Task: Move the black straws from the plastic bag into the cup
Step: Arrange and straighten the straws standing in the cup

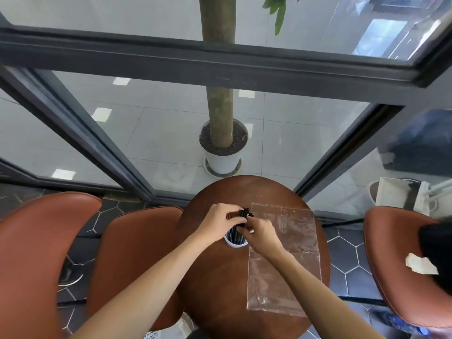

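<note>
A bundle of black straws (245, 214) stands upright in a white cup (236, 243) on the round brown table (215, 277). My left hand (218, 222) grips the bundle near its top from the left. From the right, my right hand (259, 234) closes on the same straws just above the cup's rim. The clear plastic bag (286, 260) lies flat on the table to the right of the cup, and I see no straws in it.
Brown leather chairs stand at left (44, 253), beside the table (132, 253) and at right (401, 270). A potted tree (221, 152) stands behind glass panels with dark frames beyond the table. Hexagon floor tiles lie below.
</note>
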